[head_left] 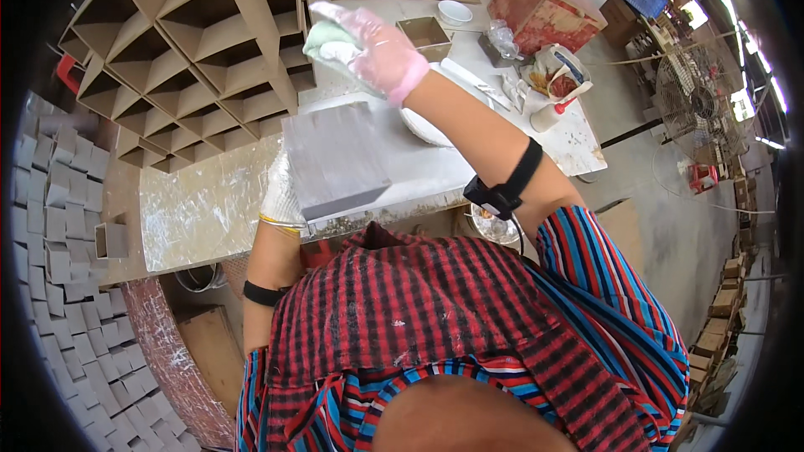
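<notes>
A grey box (pixel 335 151) with a smooth, flat upper face sits over the near edge of the work table. At its left side my left hand (pixel 281 188), in a white knit glove with a yellow-edged cuff, grips it; most of those fingers are hidden behind the box. Beyond the box, my right hand (pixel 383 50) is raised in a thin pink glove smeared with white. It is closed around a folded pale green cloth (pixel 329 40), clear of the box. Partly covered by my right forearm is a round white dish (pixel 427 127).
Brown open-fronted boxes (pixel 201 0) are stacked at the far left, and many grey boxes (pixel 71 234) fill the left side. On the table (pixel 201 218) lie a white bowl (pixel 455 12), a small square box (pixel 424 33) and a red-tipped bottle (pixel 548 116). A fan (pixel 691 100) stands right.
</notes>
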Demonstrator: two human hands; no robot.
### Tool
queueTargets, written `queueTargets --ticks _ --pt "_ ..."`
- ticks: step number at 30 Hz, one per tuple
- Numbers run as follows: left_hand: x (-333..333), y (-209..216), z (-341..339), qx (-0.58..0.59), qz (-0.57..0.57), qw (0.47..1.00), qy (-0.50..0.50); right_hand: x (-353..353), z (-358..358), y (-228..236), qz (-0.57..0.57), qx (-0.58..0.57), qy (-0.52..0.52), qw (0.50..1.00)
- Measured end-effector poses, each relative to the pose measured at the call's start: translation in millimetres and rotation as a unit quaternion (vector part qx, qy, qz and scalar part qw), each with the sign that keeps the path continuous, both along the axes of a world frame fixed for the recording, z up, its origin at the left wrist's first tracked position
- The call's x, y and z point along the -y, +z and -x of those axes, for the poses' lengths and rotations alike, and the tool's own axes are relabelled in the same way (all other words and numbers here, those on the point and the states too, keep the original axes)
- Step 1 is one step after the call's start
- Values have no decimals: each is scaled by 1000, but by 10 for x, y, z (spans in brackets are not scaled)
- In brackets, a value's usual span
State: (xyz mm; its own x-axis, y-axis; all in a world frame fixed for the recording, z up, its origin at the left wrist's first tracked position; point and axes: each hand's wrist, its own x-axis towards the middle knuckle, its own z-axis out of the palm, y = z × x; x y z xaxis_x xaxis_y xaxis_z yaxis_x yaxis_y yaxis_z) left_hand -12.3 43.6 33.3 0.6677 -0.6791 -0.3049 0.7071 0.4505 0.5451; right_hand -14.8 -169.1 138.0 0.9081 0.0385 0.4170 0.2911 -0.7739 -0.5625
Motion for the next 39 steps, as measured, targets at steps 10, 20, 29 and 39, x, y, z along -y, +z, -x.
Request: queueTargets --ticks 10,20,29,39 --pt "170 147 -48 558 -140 818 18 -443 589 -326 112 87 163 976" --pt "129 234 -228 695 -207 686 -62 -436 547 -206 42 54 159 985" --pt "25 -118 -31 82 -76 994 -23 -103 -10 -110 5 11 47 999" --pt "24 -566 -212 35 -91 994 55 -654 285 -344 93 129 219 963"
